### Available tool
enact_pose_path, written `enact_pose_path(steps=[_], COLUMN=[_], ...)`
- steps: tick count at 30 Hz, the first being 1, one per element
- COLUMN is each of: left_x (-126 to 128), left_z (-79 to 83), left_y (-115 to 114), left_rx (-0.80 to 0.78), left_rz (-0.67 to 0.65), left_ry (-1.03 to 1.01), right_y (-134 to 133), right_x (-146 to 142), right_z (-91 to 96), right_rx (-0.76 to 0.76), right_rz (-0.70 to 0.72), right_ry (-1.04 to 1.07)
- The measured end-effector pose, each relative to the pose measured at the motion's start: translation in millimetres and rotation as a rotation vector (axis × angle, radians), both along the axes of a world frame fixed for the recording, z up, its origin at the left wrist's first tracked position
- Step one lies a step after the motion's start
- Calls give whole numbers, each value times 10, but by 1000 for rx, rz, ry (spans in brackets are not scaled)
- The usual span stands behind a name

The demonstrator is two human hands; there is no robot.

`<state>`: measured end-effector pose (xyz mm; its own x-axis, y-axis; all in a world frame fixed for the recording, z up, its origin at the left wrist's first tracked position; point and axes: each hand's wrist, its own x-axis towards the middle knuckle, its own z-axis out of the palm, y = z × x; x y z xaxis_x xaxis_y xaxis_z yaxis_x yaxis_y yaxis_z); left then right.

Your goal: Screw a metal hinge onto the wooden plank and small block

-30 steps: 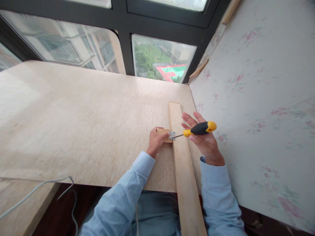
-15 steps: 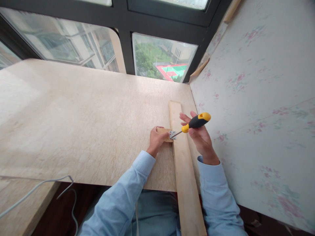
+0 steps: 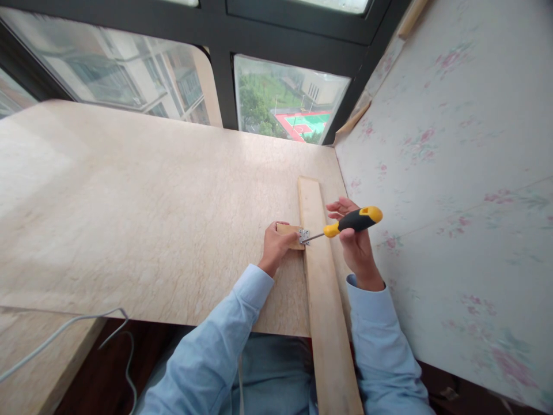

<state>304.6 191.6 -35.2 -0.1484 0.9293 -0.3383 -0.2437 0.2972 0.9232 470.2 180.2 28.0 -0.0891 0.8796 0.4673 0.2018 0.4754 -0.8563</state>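
Yellow-and-black screwdriver (image 3: 351,222), slim-shafted, tilted

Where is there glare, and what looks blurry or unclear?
Head view: pale glare on the countertop, far left; head view: wallpaper soft toward the right edge; head view: exactly where the screwdriver meets the hinge, too small to tell.

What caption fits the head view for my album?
Left hand holding a block by a plank, right hand with a screwdriver at the hinge.
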Motion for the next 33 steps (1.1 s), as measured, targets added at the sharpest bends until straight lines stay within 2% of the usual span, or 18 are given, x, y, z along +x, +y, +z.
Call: enact_pose_path(steps=[4, 7, 10, 14, 16, 17, 19, 23, 26, 28, 30, 33], left_x=[-1, -3, -3, -1, 0, 1, 3, 7, 6, 4, 2, 0], left_z=[4, -1, -7, 3, 10, 12, 11, 0, -1, -1, -3, -12], left_y=[1, 1, -1, -4, -4, -4, -3, -5, -13, -18, -19, -11], left_rx=[8, 3, 2, 2, -1, -1, 2, 13, 20, 20, 19, 14], left_rz=[-3, -7, -7, -5, -5, -5, -5, -2, -3, -3, -4, -7], left_ry=[-5, -1, 16, 26, 24, 20, 6, -13, -16, -18, -21, -12], right_y=[-67, -115, -115, -52, -26, -20, -26, -96, -147, -154, -137, -85], right_x=[14, 12, -21, -52, -54, -55, -66, -115, -141, -140, -126, -102], right_z=[114, 173, 156, 36, -13, -26, -23, 80, 160, 166, 126, 30], right_rx=[-162, -217, -162, 56, 129, 141, 121, -38, -107, -122, -109, 24], right_rz=[206, 216, 99, -256, -345, -332, -213, 73, 159, 166, 112, -106], right_ry=[75, 30, -8, -194, -254, -257, -229, -73, 5, 14, -7, -107])
